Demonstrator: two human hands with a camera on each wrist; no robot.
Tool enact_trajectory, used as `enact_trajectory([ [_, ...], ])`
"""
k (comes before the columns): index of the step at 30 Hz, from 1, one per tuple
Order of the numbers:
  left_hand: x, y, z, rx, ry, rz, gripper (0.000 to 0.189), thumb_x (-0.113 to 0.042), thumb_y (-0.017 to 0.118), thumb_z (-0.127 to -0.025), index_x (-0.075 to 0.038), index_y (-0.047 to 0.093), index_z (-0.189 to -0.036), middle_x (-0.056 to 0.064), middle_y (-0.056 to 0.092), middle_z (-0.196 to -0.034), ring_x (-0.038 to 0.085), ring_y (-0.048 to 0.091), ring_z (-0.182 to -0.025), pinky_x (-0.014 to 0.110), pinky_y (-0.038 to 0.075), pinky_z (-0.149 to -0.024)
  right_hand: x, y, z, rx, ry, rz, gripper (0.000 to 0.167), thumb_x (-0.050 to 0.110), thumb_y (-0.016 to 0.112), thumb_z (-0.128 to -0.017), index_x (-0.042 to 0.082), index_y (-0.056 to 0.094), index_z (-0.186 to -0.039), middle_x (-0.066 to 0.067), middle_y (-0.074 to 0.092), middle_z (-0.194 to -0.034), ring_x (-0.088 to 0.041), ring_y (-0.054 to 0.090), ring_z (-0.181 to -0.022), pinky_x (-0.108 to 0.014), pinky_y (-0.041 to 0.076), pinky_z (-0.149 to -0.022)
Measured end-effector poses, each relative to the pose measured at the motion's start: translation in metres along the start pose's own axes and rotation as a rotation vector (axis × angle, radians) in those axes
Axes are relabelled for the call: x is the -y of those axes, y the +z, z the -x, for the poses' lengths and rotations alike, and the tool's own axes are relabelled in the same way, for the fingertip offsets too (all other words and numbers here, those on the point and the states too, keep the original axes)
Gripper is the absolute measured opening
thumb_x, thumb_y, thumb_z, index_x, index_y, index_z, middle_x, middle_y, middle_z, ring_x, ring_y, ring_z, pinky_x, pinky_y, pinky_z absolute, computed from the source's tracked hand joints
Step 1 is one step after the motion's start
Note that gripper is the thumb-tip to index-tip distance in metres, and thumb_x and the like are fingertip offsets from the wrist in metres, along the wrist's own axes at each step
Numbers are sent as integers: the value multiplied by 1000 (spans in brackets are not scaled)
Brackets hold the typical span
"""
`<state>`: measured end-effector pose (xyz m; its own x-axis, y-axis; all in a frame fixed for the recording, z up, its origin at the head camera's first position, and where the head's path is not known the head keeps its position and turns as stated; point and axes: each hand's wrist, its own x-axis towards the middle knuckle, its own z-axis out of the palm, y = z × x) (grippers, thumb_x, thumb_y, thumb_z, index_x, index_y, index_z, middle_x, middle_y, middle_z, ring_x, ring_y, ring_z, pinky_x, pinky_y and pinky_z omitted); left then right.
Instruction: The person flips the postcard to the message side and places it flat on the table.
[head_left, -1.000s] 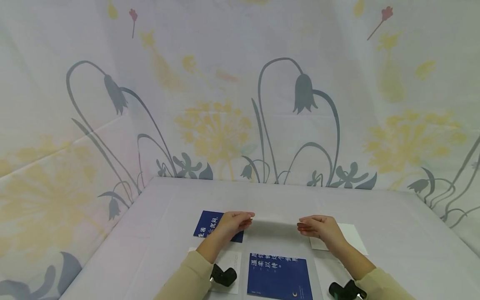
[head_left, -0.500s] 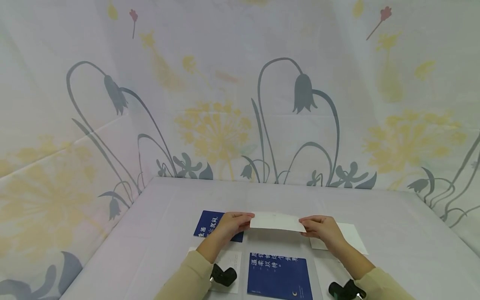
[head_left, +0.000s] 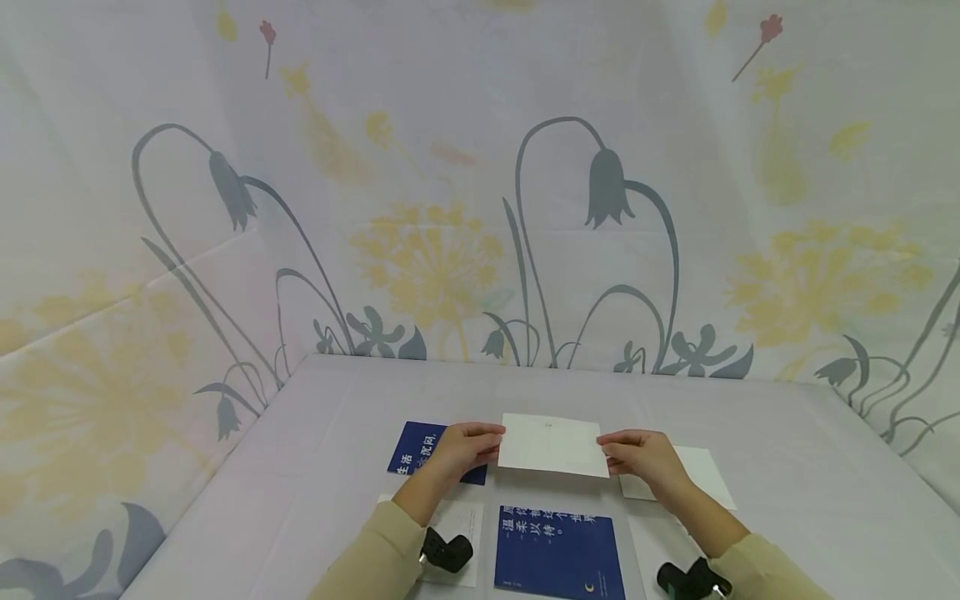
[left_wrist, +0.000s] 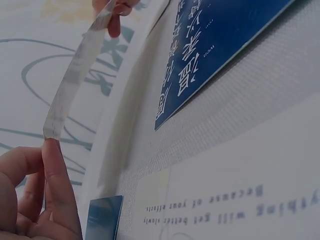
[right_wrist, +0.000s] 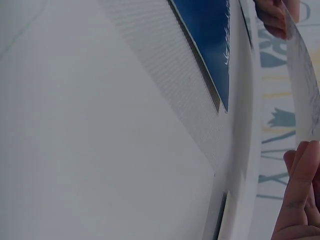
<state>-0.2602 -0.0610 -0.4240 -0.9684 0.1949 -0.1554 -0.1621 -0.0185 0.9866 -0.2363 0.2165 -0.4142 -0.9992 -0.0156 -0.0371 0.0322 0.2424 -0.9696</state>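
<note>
A white card (head_left: 552, 446) with a tiny mark near its top edge is held up over the table between both hands. My left hand (head_left: 467, 450) pinches its left edge between thumb and fingers, and my right hand (head_left: 643, 458) pinches the right edge. Both wrist views show the card (left_wrist: 75, 75) from the side, slightly bowed, with fingertips at its ends. Below it lies a dark blue card (head_left: 558, 554) with white Chinese characters and a small moon. Another blue card (head_left: 408, 446) lies behind my left hand, partly covered by it.
A white card (head_left: 701, 471) lies beyond my right hand. Under my left forearm is a white card (left_wrist: 240, 200) printed with English text. Another pale card (right_wrist: 110, 150) lies beneath my right wrist. A flower-patterned curtain (head_left: 465, 167) stands behind the white table (head_left: 337, 400).
The held white card has tilted from almost edge-on to showing its broad white face to the head view. Both hands stay nearly in place.
</note>
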Motion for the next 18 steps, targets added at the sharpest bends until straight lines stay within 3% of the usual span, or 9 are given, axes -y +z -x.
enact_trajectory([
  [8, -1, 1, 2, -9, 24, -69, 36, -4, 61, -88, 5, 55, -122, 10, 64, -94, 13, 63, -77, 27, 54, -73, 2, 0, 1, 15, 5, -28, 45, -1, 60, -84, -14, 47, -125, -12, 67, -81, -18, 63, -63, -28, 55, -59],
  [18, -4, 5, 5, -52, 39, -178, 33, 0, 63, -85, 5, 59, -117, 9, 61, -89, 13, 62, -71, 28, 55, -65, 4, 3, -1, 15, 12, 18, 44, -1, 61, -83, -14, 49, -123, -10, 64, -82, -18, 61, -64, -29, 55, -58],
])
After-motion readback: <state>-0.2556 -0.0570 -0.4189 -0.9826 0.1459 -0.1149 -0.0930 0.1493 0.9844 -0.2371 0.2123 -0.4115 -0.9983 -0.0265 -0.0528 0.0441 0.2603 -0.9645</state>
